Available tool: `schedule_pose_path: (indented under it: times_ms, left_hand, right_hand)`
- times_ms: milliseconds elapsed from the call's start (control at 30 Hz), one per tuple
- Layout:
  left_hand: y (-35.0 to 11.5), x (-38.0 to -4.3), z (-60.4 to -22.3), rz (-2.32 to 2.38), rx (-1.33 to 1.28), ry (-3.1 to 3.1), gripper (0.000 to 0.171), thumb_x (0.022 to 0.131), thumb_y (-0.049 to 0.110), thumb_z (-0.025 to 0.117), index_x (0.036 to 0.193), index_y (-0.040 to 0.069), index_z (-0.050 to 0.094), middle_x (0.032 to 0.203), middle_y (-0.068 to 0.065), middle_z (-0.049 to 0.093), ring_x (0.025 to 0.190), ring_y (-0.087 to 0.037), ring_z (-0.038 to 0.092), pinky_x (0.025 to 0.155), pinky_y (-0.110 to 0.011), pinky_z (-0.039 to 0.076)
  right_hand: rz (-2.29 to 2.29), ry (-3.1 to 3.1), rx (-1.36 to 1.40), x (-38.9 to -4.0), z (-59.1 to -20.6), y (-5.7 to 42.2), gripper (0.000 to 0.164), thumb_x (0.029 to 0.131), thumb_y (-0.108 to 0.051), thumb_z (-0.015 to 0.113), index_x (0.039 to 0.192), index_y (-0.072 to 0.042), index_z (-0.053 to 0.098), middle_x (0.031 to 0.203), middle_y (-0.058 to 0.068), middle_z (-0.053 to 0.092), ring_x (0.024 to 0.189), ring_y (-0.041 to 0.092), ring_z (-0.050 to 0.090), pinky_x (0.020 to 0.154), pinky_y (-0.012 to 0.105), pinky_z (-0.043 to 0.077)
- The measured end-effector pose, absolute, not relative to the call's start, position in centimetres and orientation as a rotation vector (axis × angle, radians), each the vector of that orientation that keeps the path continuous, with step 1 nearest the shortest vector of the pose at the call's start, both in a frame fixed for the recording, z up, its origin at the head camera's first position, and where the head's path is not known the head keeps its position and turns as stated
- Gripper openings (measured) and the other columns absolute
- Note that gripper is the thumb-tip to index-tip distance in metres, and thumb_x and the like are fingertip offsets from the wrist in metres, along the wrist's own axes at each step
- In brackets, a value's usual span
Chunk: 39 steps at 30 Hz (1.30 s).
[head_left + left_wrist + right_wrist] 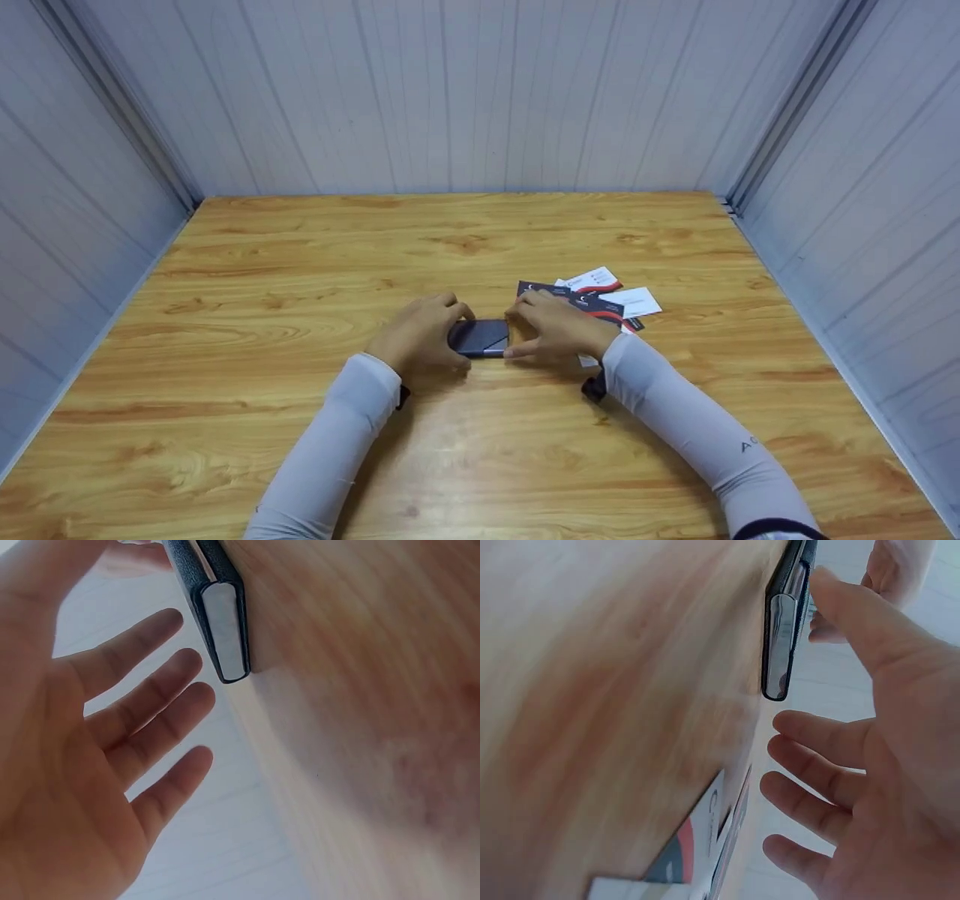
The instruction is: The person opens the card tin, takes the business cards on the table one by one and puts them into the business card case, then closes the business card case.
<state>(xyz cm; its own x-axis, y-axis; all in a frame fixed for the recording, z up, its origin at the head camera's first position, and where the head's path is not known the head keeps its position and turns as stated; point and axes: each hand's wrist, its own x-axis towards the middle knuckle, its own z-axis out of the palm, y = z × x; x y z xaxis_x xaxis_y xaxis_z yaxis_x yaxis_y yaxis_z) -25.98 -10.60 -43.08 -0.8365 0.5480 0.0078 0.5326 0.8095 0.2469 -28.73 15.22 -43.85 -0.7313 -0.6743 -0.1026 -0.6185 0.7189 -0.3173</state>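
Observation:
A dark card case (pixel 481 336) with a leather-like cover and shiny metal ends lies flat on the wooden table between both hands. My left hand (pixel 424 335) is at its left end, thumb toward the near side; in the left wrist view the loosely extended fingers (pixel 154 682) stand apart from the case (pixel 223 622). On the other side, my right hand (pixel 559 328) has its thumb tip beside the case (pixel 781 637) in the right wrist view; whether it touches cannot be told. Its fingers (pixel 810 795) are spread and hold nothing.
Several business cards (pixel 634 301), some white and some dark with a red stripe, lie overlapping beyond and partly under my right hand. The wooden table (pixel 337 247) is bounded by pale panel walls (pixel 480 97) at the back and both sides.

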Motion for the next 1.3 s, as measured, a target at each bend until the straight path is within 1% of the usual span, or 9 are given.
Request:
schedule_pose_path:
  times_ms: [100, 200, 400, 600, 733, 1000, 1133, 1200, 1300]
  left_hand:
    - [-10.5, -25.9, -43.1, 0.428, 0.836, 2.905, 0.057, 0.073, 0.036, 0.086, 0.125, 0.02, 0.067, 0.111, 0.004, 0.058, 0.095, -0.013, 0.054, 0.085, -0.032, 0.047]
    - [-10.5, -25.8, -43.2, 0.474, 0.799, 2.887, 0.051, 0.075, 0.03, 0.084, 0.123, 0.022, 0.067, 0.11, 0.005, 0.058, 0.093, -0.013, 0.055, 0.082, -0.031, 0.048]
    - [-10.3, -26.0, -43.0, 0.502, 0.808, 2.897, 0.045, 0.074, 0.024, 0.084, 0.117, 0.02, 0.071, 0.106, 0.004, 0.061, 0.091, -0.013, 0.057, 0.08, -0.031, 0.049]
    - [-10.3, -26.1, -43.0, 0.492, 0.843, 2.894, 0.045, 0.073, 0.024, 0.082, 0.116, 0.02, 0.073, 0.103, 0.004, 0.062, 0.086, -0.013, 0.058, 0.076, -0.03, 0.05]
    - [-10.2, -26.2, -43.0, 0.458, 0.851, 2.903, 0.046, 0.072, 0.026, 0.083, 0.117, 0.02, 0.073, 0.102, 0.004, 0.062, 0.085, -0.013, 0.058, 0.075, -0.03, 0.05]
    - [-10.3, -26.3, -42.9, 0.465, 0.866, 2.905, 0.048, 0.07, 0.028, 0.085, 0.116, 0.018, 0.073, 0.102, 0.001, 0.062, 0.085, -0.015, 0.059, 0.076, -0.032, 0.051]
    - [-10.5, -26.6, -42.6, 0.574, 0.866, 2.848, 0.041, 0.075, 0.026, 0.083, 0.114, 0.017, 0.074, 0.101, 0.001, 0.066, 0.087, -0.015, 0.061, 0.078, -0.033, 0.052]
    - [-10.7, -26.8, -42.4, 0.642, 0.857, 2.81, 0.034, 0.079, 0.025, 0.081, 0.111, 0.017, 0.075, 0.099, 0.002, 0.068, 0.087, -0.014, 0.063, 0.079, -0.032, 0.052]
    - [-11.1, -26.9, -42.0, 0.7, 0.83, 2.767, 0.02, 0.086, 0.028, 0.078, 0.104, 0.02, 0.075, 0.094, 0.006, 0.069, 0.086, -0.013, 0.063, 0.078, -0.031, 0.051]
  right_hand:
    - [-0.401, 2.688, -1.026, -28.9, -44.1, 15.0, 0.073, 0.088, -0.06, 0.069, 0.14, -0.009, 0.058, 0.135, 0.006, 0.052, 0.126, 0.021, 0.045, 0.107, 0.038, 0.038]
    - [-0.408, 2.668, -1.036, -29.1, -44.0, 14.7, 0.069, 0.09, -0.055, 0.07, 0.137, -0.006, 0.059, 0.132, 0.008, 0.054, 0.122, 0.022, 0.048, 0.105, 0.038, 0.04]
    - [-0.433, 2.634, -1.022, -29.2, -43.6, 14.2, 0.061, 0.091, -0.045, 0.073, 0.132, -0.002, 0.061, 0.125, 0.009, 0.055, 0.115, 0.022, 0.048, 0.097, 0.038, 0.042]
    - [-0.437, 2.614, -0.988, -29.1, -43.5, 14.2, 0.058, 0.091, -0.043, 0.074, 0.13, -0.002, 0.061, 0.119, 0.008, 0.053, 0.109, 0.02, 0.047, 0.092, 0.036, 0.043]
    - [-0.447, 2.614, -0.982, -29.1, -43.3, 14.1, 0.056, 0.09, -0.042, 0.075, 0.128, -0.003, 0.061, 0.118, 0.008, 0.052, 0.107, 0.021, 0.047, 0.091, 0.037, 0.043]
    - [-0.44, 2.605, -0.975, -29.3, -43.3, 13.9, 0.057, 0.09, -0.042, 0.074, 0.128, -0.003, 0.06, 0.118, 0.008, 0.051, 0.108, 0.021, 0.047, 0.092, 0.037, 0.043]
    - [-0.452, 2.603, -0.971, -29.3, -43.2, 13.9, 0.056, 0.09, -0.041, 0.075, 0.127, -0.002, 0.06, 0.117, 0.008, 0.051, 0.109, 0.022, 0.047, 0.093, 0.038, 0.043]
    - [-0.46, 2.605, -0.982, -29.3, -43.3, 14.0, 0.055, 0.09, -0.04, 0.076, 0.126, -0.002, 0.061, 0.116, 0.008, 0.052, 0.108, 0.022, 0.047, 0.092, 0.038, 0.043]
    - [-0.474, 2.619, -0.998, -29.3, -43.5, 14.0, 0.053, 0.089, -0.04, 0.076, 0.123, -0.002, 0.062, 0.111, 0.006, 0.051, 0.104, 0.021, 0.046, 0.088, 0.037, 0.042]
